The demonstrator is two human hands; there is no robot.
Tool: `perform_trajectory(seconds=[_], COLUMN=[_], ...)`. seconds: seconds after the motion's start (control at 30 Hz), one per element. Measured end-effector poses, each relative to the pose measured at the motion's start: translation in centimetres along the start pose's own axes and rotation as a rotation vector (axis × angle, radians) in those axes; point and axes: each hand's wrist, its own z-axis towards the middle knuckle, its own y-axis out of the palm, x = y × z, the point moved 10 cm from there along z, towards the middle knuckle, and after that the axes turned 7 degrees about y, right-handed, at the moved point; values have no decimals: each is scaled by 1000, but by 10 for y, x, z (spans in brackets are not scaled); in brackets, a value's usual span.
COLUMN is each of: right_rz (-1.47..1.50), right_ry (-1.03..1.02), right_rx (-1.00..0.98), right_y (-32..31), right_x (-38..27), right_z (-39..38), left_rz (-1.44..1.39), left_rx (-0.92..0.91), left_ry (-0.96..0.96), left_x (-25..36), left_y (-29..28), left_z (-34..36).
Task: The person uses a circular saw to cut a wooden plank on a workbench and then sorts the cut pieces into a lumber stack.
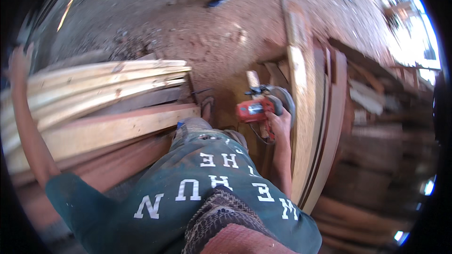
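In my right hand (pixel 281 122) is a red handheld circular saw (pixel 249 112), its handle gripped by closed fingers. A round grey guard or disc (pixel 286 101) shows on its right side, next to a long pale board (pixel 298 75). I cannot tell whether the saw touches that board. My left arm stretches far out to the left, above a stack of pale planks (pixel 113 82). At its end my left hand (pixel 20 63) is blurred, with fingers apart and nothing seen in it.
Reddish boards (pixel 334 89) stand beside the pale one on the right. A thick beam (pixel 127 127) lies below the plank stack. Another person's foot (pixel 216 2) is on the dirt floor (pixel 188 28) ahead. More timber (pixel 376 160) lies blurred at right.
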Motion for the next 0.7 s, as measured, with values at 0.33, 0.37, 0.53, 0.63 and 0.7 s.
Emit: perform_trajectory(seconds=[0.33,0.37,0.53,0.63,0.7], right_rz=[-270,-219,-117,18,113], right_ry=[96,162,287,380,421], right_rx=[60,82,232,281,298], right_y=[-5,-11,-22,-50,-103], right_x=[16,34,71,117,168], right_z=[-123,-139,-192,-215,-228], left_rz=[-975,-1046,-1046,-901,-689], left_rx=[-429,-619,-963,-924,-809], left_ry=[789,921,1499,1659,1766], left_x=[550,617,775,812,855], left_y=[-64,-66,-99,-173,-222], left_z=[-70,-114,-306,-362,-393])
